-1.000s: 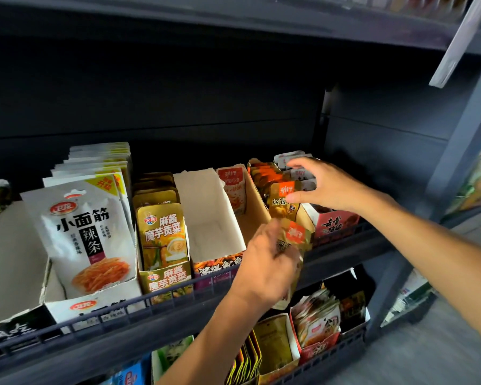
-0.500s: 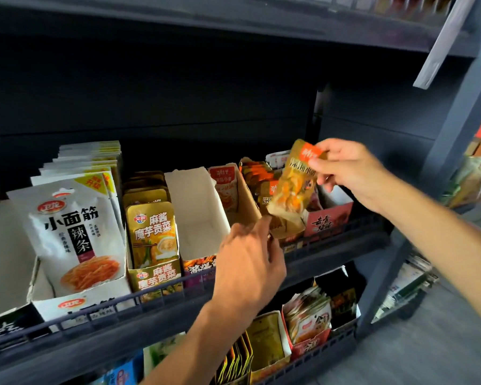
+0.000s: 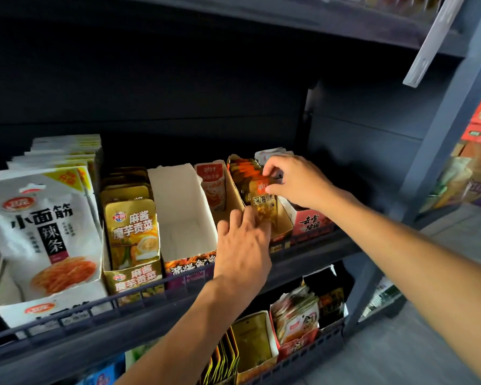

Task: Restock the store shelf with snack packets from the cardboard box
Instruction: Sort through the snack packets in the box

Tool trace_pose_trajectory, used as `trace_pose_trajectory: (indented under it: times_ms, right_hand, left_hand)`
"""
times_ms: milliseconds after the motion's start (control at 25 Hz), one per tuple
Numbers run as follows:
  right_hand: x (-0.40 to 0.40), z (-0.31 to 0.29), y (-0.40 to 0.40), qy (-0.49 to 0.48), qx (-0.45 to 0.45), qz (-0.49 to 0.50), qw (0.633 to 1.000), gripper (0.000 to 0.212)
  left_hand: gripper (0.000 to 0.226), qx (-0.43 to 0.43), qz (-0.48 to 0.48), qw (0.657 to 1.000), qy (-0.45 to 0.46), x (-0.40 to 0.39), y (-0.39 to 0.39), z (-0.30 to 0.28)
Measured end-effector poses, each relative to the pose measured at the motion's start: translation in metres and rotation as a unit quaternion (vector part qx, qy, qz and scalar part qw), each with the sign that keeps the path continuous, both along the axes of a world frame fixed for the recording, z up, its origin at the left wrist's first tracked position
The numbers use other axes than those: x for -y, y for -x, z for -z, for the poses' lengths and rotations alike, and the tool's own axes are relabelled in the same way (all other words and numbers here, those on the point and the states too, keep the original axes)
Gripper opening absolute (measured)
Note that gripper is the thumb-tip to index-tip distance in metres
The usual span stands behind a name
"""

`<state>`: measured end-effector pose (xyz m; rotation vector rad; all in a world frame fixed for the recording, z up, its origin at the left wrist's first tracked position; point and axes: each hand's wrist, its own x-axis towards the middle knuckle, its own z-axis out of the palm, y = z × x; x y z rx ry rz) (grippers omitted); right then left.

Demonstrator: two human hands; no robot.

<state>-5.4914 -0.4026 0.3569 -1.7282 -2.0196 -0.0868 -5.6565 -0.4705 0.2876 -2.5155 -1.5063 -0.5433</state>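
Half a second back the right hand [image 3: 295,182] held the orange-and-gold snack packet [image 3: 263,202] up in the air above the shelf; now it has come down and is seating it at the front of the tan display carton [image 3: 282,227]. The left hand [image 3: 243,245] has slid forward to meet it.

Near: left hand, fingers straight and spread, tips pressing the packet's lower face and the carton front — steadying, not gripping. Right hand pinches the packet's top edge between thumb and curled fingers.

Handling, as judged: a light, limp foil sachet, glossy and likely slippery; it bends rather than breaks. Best taken by the flat sealed top strip, as now, and guided from below so it stands upright.

Counts along this wire-fronted shelf [image 3: 139,297], left to right:
- white noodle-snack bags [image 3: 43,234] — a row, front one clear, more behind than I can count.
- gold konjac packets [image 3: 132,232] — several, stacked front to back.
- white carton [image 3: 186,218] — no packets visible in it.
- one red-topped packet [image 3: 213,187] behind it.
- red box [image 3: 313,222] far right, contents mostly hidden.

Two hands, one packet in hand.
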Motion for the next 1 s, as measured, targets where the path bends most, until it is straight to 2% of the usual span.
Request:
trace_pose_trajectory:
  times_ms: [160, 240, 400, 520, 640, 720, 800, 880, 960, 1000]
  right_hand:
    - [0.005, 0.011, -0.002, -0.018, -0.031, -0.014, 0.999, 0.042]
    - [0.012, 0.016, -0.002, -0.002, -0.012, -0.028, 1.0, 0.05]
    - [0.034, 0.026, 0.002, -0.024, -0.014, 0.0, 1.0, 0.069]
    - [0.077, 0.042, 0.021, -0.064, -0.038, 0.035, 0.997, 0.081]
    - [0.142, 0.077, 0.073, -0.089, -0.038, -0.026, 0.995, 0.08]
    - [0.182, 0.11, 0.123, 0.018, -0.002, -0.123, 0.992, 0.075]
    - [0.211, 0.151, 0.178, 0.199, 0.04, -0.215, 0.955, 0.063]
    - [0.233, 0.211, 0.223, 0.361, 0.068, -0.246, 0.897, 0.05]
    - [0.261, 0.284, 0.249, 0.469, 0.085, -0.223, 0.85, 0.041]
    - [0.28, 0.32, 0.256, 0.507, 0.08, -0.201, 0.835, 0.034]
  left_hand:
    - [0.036, 0.029, 0.023, 0.999, 0.005, -0.001, 0.012, 0.008]
    - [0.042, 0.035, 0.034, 0.999, -0.003, 0.002, 0.015, 0.012]
    - [0.055, 0.062, 0.057, 0.995, -0.055, 0.012, 0.028, 0.019]
    - [0.068, 0.124, 0.021, 0.989, -0.075, 0.048, 0.064, 0.028]
    - [0.075, 0.173, -0.018, 0.984, -0.04, 0.114, 0.126, 0.059]
    - [0.076, 0.188, -0.076, 0.979, 0.028, 0.159, 0.178, 0.102]
    - [0.071, 0.209, -0.166, 0.953, 0.144, 0.202, 0.235, 0.157]
    - [0.06, 0.189, -0.234, 0.906, 0.299, 0.247, 0.291, 0.213]
    - [0.045, 0.137, -0.228, 0.858, 0.44, 0.294, 0.335, 0.261]
    - [0.036, 0.134, -0.237, 0.814, 0.514, 0.316, 0.349, 0.285]
